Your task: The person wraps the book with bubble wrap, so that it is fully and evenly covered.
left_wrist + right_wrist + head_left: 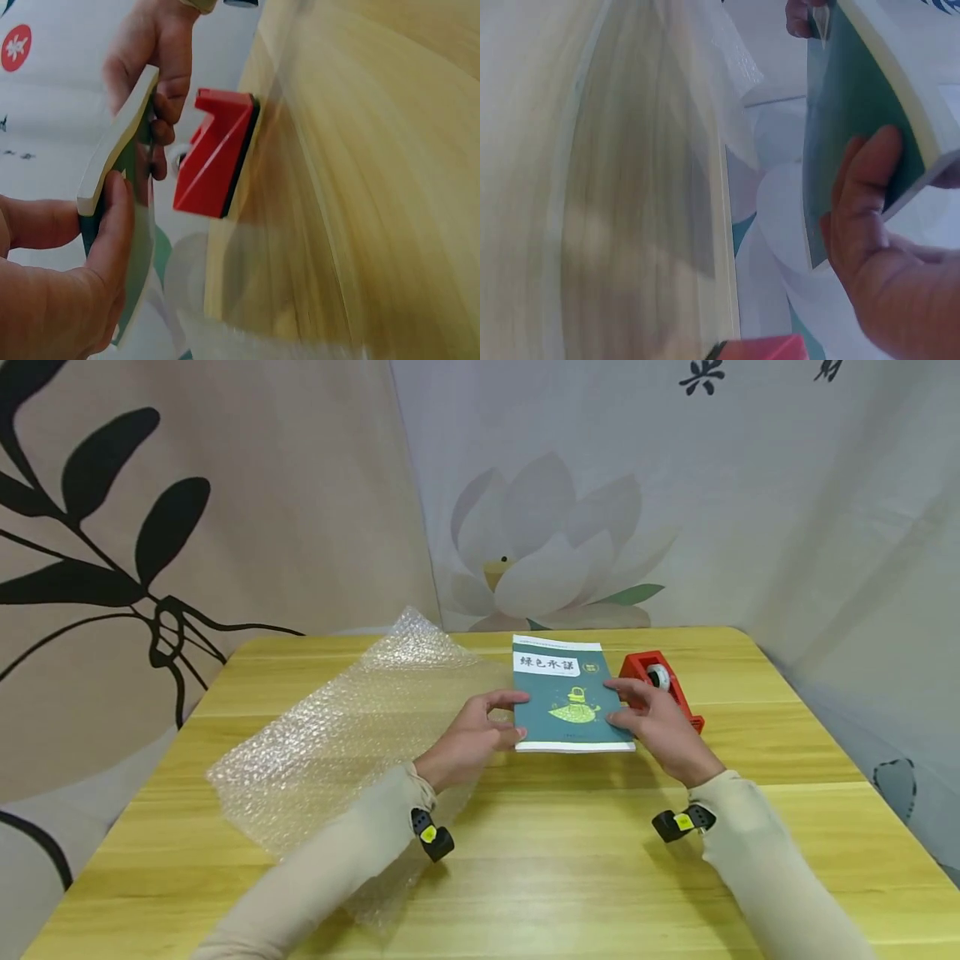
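Observation:
A thin green paperback book (558, 697) with a white title label and a yellow-green drawing is held up above the table by both hands. The left hand (476, 735) pinches its left edge, thumb on one side and fingers on the other, as the left wrist view also shows. On the opposite edge, the right hand (660, 727) grips it the same way; in the right wrist view its fingers (862, 172) lie against the book's underside. Directly behind the right hand stands a red tape dispenser (682, 689) with a roll of tape in it.
A large sheet of bubble wrap (322, 743) lies across the left half of the wooden table (570, 877), partly under the left forearm. One corner of it rises at the table's far edge. A printed curtain (825, 527) hangs behind the table.

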The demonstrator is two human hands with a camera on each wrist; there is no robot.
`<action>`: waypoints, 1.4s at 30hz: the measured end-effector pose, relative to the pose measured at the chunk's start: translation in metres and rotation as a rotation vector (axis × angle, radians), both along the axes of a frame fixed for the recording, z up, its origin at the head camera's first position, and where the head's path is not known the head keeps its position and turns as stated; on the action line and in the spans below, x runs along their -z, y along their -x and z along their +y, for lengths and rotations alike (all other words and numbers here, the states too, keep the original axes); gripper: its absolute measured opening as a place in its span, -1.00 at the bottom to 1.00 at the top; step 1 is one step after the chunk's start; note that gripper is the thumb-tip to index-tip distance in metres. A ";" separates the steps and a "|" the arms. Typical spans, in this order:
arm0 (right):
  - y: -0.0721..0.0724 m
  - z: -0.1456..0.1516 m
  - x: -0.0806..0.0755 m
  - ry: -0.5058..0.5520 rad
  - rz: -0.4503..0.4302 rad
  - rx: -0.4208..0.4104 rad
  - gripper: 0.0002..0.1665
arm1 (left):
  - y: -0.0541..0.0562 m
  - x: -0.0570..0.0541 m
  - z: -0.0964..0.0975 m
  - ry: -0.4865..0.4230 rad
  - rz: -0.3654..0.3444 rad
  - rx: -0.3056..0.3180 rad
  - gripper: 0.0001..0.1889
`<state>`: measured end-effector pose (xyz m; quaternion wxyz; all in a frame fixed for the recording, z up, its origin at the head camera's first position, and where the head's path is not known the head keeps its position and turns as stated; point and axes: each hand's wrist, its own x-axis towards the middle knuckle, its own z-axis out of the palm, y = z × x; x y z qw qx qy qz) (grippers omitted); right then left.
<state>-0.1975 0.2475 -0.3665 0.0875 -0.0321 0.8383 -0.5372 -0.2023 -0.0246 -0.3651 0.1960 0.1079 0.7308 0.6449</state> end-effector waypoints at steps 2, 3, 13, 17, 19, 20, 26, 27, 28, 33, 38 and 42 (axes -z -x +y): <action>0.002 -0.006 -0.001 0.016 0.000 -0.009 -0.30 | 0.001 0.000 -0.007 0.009 0.005 0.008 -0.45; 0.003 -0.008 -0.001 0.023 0.001 -0.015 -0.31 | 0.001 0.001 -0.010 0.016 0.012 0.009 -0.45; 0.006 -0.030 0.004 0.083 -0.008 -0.069 -0.27 | 0.002 0.004 -0.037 0.056 0.015 0.000 -0.44; 0.009 -0.042 0.008 0.130 -0.019 -0.100 -0.25 | 0.000 0.004 -0.051 0.081 0.022 -0.024 -0.44; 0.010 -0.049 0.010 0.155 -0.035 -0.114 -0.23 | 0.000 0.005 -0.058 0.082 0.020 -0.030 -0.43; 0.010 -0.052 0.011 0.167 -0.045 -0.118 -0.23 | 0.000 0.006 -0.061 0.079 0.017 -0.031 -0.43; 0.012 -0.067 0.012 0.189 -0.060 -0.142 -0.20 | -0.001 0.011 -0.079 0.089 0.021 -0.044 -0.41; 0.012 -0.069 0.012 0.191 -0.061 -0.149 -0.20 | -0.001 0.011 -0.082 0.098 0.024 -0.049 -0.40; 0.013 -0.072 0.012 0.198 -0.063 -0.157 -0.20 | -0.001 0.012 -0.085 0.105 0.026 -0.054 -0.40; 0.015 -0.081 0.011 0.238 -0.070 -0.201 -0.19 | -0.002 0.012 -0.098 0.136 0.027 -0.076 -0.40; 0.015 -0.092 0.013 0.249 -0.071 -0.218 -0.18 | -0.003 0.016 -0.109 0.147 0.027 -0.085 -0.41; 0.016 -0.100 0.016 0.237 -0.058 -0.212 -0.21 | -0.003 0.021 -0.118 0.151 0.025 -0.104 -0.40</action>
